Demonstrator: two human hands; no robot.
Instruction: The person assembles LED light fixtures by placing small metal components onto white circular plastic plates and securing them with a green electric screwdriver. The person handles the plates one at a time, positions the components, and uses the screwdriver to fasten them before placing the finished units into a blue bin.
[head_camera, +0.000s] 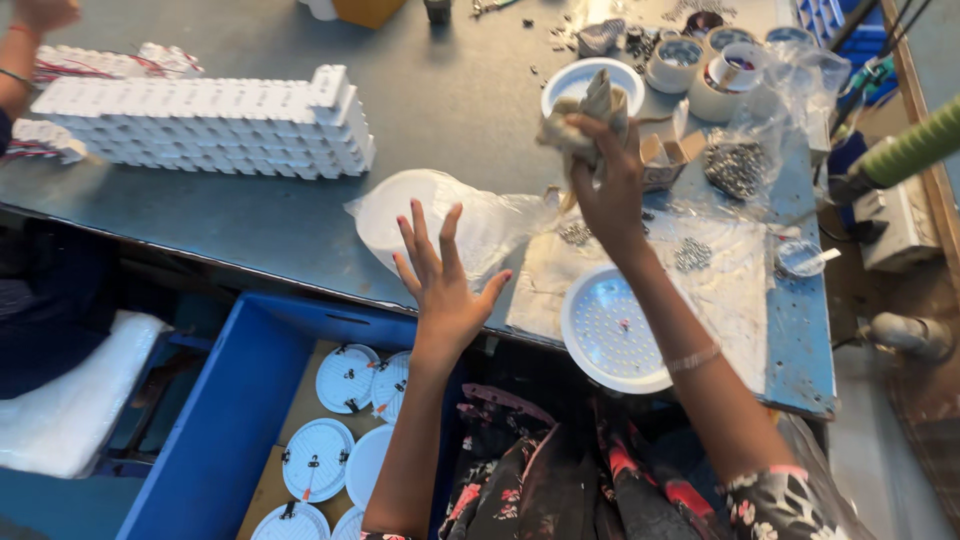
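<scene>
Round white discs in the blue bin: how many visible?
6 round white discs: upper pair, middle pair, bottom pair. Left arm may hide more.

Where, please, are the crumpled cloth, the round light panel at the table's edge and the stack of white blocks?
crumpled cloth (585, 118): head view, on its bunched middle.
round light panel (612, 330): head view, on its dotted face.
stack of white blocks (205, 128): head view, on its top.

Single head cam, looks steeply down and forward over the tabletop (300, 220) edge, close range, arms reaching into frame from below.
</scene>
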